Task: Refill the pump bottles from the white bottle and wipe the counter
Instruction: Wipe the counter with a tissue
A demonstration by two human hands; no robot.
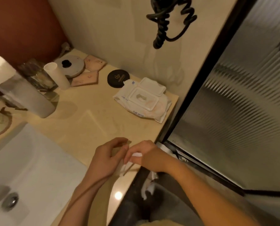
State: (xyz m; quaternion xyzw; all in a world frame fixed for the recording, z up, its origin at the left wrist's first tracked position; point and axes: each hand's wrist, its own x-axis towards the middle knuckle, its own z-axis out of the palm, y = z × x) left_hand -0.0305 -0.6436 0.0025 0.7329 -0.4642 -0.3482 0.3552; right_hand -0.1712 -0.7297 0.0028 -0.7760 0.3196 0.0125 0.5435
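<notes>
Both forearms reach in from the lower edge, and the hands meet over the front edge of the counter, close to its right corner. The right hand is turned knuckles up, its fingers curled and pinching the upper end of a wipe. The left hand lies just beside it, fingers bent and thumb raised. The lower fold of the wipe rests against this hand, but it cannot be told whether the hand grips it. The wipe is white, crumpled and bunched, hanging between the two hands just above the counter surface. A wipes pack sits well behind on the counter, lid open. A bottle with a white cap and a frosted body stands at far left.
</notes>
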